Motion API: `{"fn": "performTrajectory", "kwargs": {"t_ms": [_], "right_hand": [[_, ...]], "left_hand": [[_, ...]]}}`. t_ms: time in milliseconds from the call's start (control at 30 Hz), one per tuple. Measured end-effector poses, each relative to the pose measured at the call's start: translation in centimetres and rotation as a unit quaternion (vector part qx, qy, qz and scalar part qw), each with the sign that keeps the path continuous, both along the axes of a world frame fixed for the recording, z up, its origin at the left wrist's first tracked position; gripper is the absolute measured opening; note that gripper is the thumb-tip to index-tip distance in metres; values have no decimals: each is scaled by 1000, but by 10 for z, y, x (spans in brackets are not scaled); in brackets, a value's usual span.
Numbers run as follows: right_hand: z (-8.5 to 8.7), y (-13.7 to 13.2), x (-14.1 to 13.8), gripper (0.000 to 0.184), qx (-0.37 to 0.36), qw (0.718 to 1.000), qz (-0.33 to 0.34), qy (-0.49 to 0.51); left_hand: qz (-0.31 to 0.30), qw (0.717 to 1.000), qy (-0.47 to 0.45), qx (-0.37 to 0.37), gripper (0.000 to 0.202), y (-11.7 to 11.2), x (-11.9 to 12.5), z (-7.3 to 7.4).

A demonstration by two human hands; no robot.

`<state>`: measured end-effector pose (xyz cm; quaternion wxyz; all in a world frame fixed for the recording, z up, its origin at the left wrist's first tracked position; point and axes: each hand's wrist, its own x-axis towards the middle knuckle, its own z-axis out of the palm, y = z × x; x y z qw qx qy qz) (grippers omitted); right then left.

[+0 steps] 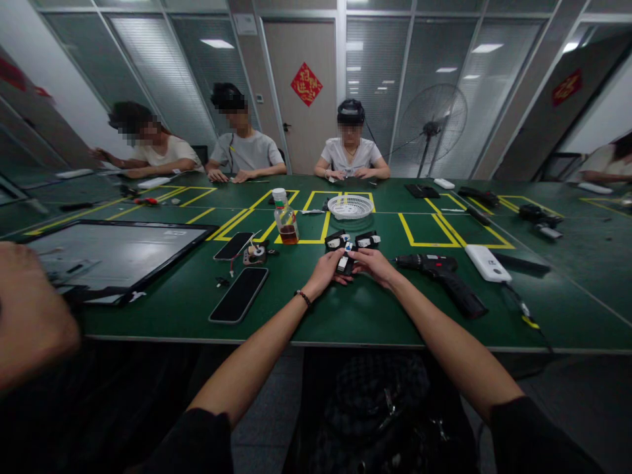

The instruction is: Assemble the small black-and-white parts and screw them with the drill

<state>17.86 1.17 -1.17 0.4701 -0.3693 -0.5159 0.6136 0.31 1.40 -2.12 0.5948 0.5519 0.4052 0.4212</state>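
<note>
Between my two hands, just above the green table, is a small black part with a white piece and a bit of blue on it [344, 262]. My left hand [326, 271] grips it from the left, the thumb on its top. From the right my right hand [374, 264] pinches it with its fingertips. Right behind my hands lie two similar black-and-white parts, one to the left [336, 241] and one to the right [368, 239]. The undersides of both hands' grips are hidden.
A cordless drill [444, 273] and a white power bank [488, 263] lie right. Left are a phone [239, 295], a bottle [285, 220] and a large flat panel [123, 253]. A white basket [350, 208] stands behind. Several people sit around; someone's arm [34, 316] intrudes at left.
</note>
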Motion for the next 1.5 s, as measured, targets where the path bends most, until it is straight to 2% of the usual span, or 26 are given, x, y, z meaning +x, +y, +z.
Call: {"fn": "performTrajectory", "kwargs": {"t_ms": [200, 367, 600, 800, 933, 1100, 1233, 1400, 1500], "right_hand": [[2, 1, 3, 27, 6, 1000, -11, -3], [6, 0, 5, 28, -2, 1000, -12, -2], [9, -5, 1, 33, 2, 1000, 4, 20], [12, -6, 7, 48, -11, 1000, 16, -22], [17, -5, 13, 49, -15, 998, 11, -61], [23, -10, 20, 47, 11, 996, -23, -80], [25, -21, 33, 45, 15, 998, -31, -46], [24, -33, 41, 45, 22, 999, -36, 12], [25, -35, 46, 42, 27, 998, -60, 10]], "left_hand": [[-23, 1000, 0, 4, 56, 2, -4, 3], [-2, 999, 37, 37, 50, 8, -7, -1], [15, 998, 26, 55, 45, 10, -3, -2], [19, 998, 4, 64, 44, 7, 1, -2], [14, 998, -38, 38, 44, 3, 4, 3], [-25, 994, -102, -14, 45, -8, 14, 15], [-58, 991, -115, -42, 45, -14, 23, 23], [-93, 990, -98, -34, 46, -15, 32, 25], [-99, 991, -84, -19, 47, -13, 39, 26]]}}
